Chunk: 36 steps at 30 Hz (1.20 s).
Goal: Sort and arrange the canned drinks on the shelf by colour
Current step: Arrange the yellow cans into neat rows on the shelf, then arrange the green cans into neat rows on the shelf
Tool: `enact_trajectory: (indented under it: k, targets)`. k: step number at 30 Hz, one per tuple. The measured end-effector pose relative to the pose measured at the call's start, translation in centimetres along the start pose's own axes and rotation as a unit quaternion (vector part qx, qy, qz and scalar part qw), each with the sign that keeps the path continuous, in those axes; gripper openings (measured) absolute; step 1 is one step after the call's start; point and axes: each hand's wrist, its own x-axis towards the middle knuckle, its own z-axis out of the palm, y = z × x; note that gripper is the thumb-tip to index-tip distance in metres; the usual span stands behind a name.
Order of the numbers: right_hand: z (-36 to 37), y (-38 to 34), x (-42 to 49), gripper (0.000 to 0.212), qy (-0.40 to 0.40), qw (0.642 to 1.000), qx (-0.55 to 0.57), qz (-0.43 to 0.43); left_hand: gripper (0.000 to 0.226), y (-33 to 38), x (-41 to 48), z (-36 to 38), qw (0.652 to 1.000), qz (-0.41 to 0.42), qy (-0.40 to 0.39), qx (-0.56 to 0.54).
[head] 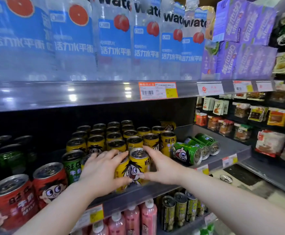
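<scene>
At the shelf front, left hand and right hand each curl fingers round yellow cans.

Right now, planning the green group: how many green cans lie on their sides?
3, in a row right of the yellow cans: nearest can, middle can, farthest can. Others may be hidden behind.
</scene>
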Motion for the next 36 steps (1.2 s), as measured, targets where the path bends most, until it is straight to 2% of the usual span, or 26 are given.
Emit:
enact_trajectory:
  k: [4, 7, 9, 11, 16, 19, 22, 24, 27, 32, 36]
  targets:
    - [-1.4, 1.9, -1.7, 0.079, 0.064, 0.998, -0.009, 0.013, 0.108, 0.5, -0.3, -0.2, 0.998, -0.038, 0.023, -0.035]
    - [-4.2, 4.2, -2.6, 0.057, 0.126, 0.991, -0.034, 0.032, 0.092, 1.9, -0.2, -0.8, 0.989, -0.038, 0.092, -0.11]
    - [-6.7, 6.4, -2.9, 0.043, 0.146, 0.986, -0.075, 0.039, 0.096, 3.5, 0.4, -1.2, 0.984, 0.001, 0.132, -0.119]
    - [-9.4, 9.0, -3.1, 0.039, 0.151, 0.981, -0.107, 0.054, 0.097, 5.5, 1.6, -1.4, 0.981, 0.034, 0.143, -0.122]
    - [-14.7, 16.2, -3.6, 0.061, 0.079, 0.984, -0.13, 0.089, 0.088, 11.9, 6.4, -0.2, 0.989, 0.095, 0.069, -0.091]
    - [-16.3, 21.0, -3.4, 0.079, 0.006, 0.985, -0.15, 0.089, 0.095, 15.8, 9.9, 1.3, 0.992, 0.086, 0.001, -0.095]
    - [-16.6, 25.0, -2.6, 0.09, -0.046, 0.986, -0.158, 0.041, 0.101, 18.2, 12.6, 3.2, 0.994, 0.064, -0.035, -0.084]
    - [-16.4, 26.4, -1.8, 0.087, -0.072, 0.987, -0.144, 0.004, 0.104, 19.0, 13.6, 4.2, 0.995, 0.047, -0.041, -0.081]
    - [-16.3, 27.7, -0.2, 0.071, -0.088, 0.98, -0.17, -0.054, 0.104, 19.6, 14.0, 5.0, 0.994, 0.02, -0.031, -0.103]
    - [-17.5, 29.0, 2.1, 0.052, -0.093, 0.983, -0.14, -0.076, 0.096, 20.4, 13.2, 5.3, 0.988, -0.029, 0.013, -0.149]
    - [-18.3, 28.7, 3.5, 0.066, -0.052, 0.996, -0.054, -0.056, 0.094, 20.8, 12.9, 4.7, 0.983, -0.069, 0.054, -0.162]
